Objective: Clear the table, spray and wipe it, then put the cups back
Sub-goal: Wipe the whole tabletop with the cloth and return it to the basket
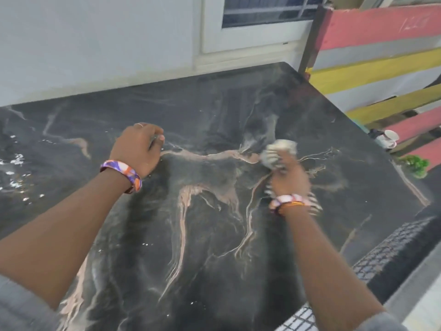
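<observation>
My right hand [287, 174] grips a crumpled, blurred cloth [279, 151] against the dark marbled bench [202, 235]. My left hand [138, 146] rests knuckles-down on the bench, fingers curled (holding nothing I can see). White cups [389, 138] sit off the bench's far right, by striped boards [381, 44].

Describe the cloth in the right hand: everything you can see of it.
The pale grey-white bunched cloth looks soft and crumpled, wadded into a ball rather than spread flat. It is blurred, so weave and any pattern cannot be told. The right hand grips it from the near side, fingers curled round it, and it sits against the dark marble-look tabletop right of centre, over a pinkish vein. Nothing else touches it.
</observation>
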`<action>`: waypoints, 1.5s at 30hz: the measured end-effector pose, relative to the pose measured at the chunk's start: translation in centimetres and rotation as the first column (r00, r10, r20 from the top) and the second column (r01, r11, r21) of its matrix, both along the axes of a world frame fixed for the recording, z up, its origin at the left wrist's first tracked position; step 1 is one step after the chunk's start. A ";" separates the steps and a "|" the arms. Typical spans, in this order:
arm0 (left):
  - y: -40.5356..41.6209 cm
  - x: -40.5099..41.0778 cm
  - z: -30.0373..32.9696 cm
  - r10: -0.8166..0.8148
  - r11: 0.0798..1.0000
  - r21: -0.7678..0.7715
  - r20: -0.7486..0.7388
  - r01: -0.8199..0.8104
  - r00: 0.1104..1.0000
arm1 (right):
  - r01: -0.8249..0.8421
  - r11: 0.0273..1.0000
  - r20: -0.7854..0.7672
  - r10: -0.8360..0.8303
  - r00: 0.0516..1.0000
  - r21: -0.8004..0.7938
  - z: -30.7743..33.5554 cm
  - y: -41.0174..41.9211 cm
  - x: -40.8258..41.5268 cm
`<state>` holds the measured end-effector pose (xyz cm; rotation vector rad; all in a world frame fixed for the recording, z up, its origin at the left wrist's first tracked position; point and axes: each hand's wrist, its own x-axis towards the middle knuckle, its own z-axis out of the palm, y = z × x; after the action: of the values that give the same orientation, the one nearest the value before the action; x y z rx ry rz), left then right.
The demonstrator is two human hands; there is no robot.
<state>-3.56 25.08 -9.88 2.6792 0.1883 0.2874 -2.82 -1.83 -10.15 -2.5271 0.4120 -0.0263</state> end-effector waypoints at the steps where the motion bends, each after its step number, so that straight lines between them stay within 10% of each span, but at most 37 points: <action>1: -0.1 0.4 0.2 -0.015 1.000 0.011 -0.010 0.015 1.000 | -0.159 0.987 0.010 0.159 0.987 -0.008 -1.5 1.2 0.5; 4: -0.1 1.4 0.9 -0.037 0.999 0.037 -0.020 0.037 0.999 | -0.561 0.787 0.036 0.573 0.819 0.258 -2.8 6.4 -0.3; 8: -0.3 2.6 1.5 -0.033 0.998 0.058 -0.019 0.034 0.999 | -0.580 0.504 0.122 0.678 0.725 0.640 0.3 4.9 -1.4; 12: -0.7 2.1 0.7 -0.045 0.998 0.049 -0.001 0.045 0.999 | -0.348 0.588 0.237 0.260 0.936 0.730 0.1 -2.7 1.4; 15: -0.6 1.5 0.3 -0.007 0.999 0.046 -0.023 0.008 1.000 | -0.117 0.877 0.204 0.022 0.979 0.466 -1.3 -7.6 4.9; 18: -0.1 1.4 0.1 0.075 0.996 0.053 -0.019 -0.074 0.997 | -0.136 0.989 0.055 0.133 0.990 0.060 -2.7 -9.2 8.5; 22: 0.1 2.1 -0.7 0.212 0.975 0.073 -0.008 -0.210 0.977 | -0.369 0.929 0.078 0.371 0.925 -0.044 -3.6 -4.7 14.6; 28: -2.4 3.9 -0.4 0.433 0.901 0.049 -0.016 -0.432 0.901 | -0.846 0.533 0.081 0.843 0.532 0.007 -3.3 7.3 13.7; 31: -3.1 3.8 0.7 0.524 0.851 0.032 -0.015 -0.524 0.851 | -0.948 0.166 0.086 0.977 0.196 0.272 -2.4 9.4 11.4; 33: -3.1 3.5 1.3 0.536 0.844 0.062 -0.037 -0.533 0.844 | -0.866 0.067 0.180 0.967 0.178 0.496 -1.3 8.8 12.3; 36: -2.5 3.2 1.4 0.606 0.795 0.068 -0.058 -0.603 0.793 | -0.703 0.164 0.292 0.827 0.481 0.692 0.3 7.2 17.0; 39: -1.5 3.1 1.0 0.659 0.752 0.048 -0.024 -0.658 0.751 | -0.656 0.625 0.220 0.632 0.743 0.423 -0.8 6.6 23.8; 41: -0.9 3.0 0.8 0.682 0.731 0.038 -0.016 -0.681 0.731 | -0.638 0.759 0.085 0.633 0.770 0.129 -1.8 7.3 26.6; 45: 1.5 2.1 0.3 0.764 0.645 0.024 -0.014 -0.764 0.645 | -0.765 0.642 0.034 0.767 0.641 -0.057 -2.8 14.1 26.6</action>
<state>-1.51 26.56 -9.62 2.4532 1.3561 0.5057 23.78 12.31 -12.99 -2.5218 -0.7306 0.2269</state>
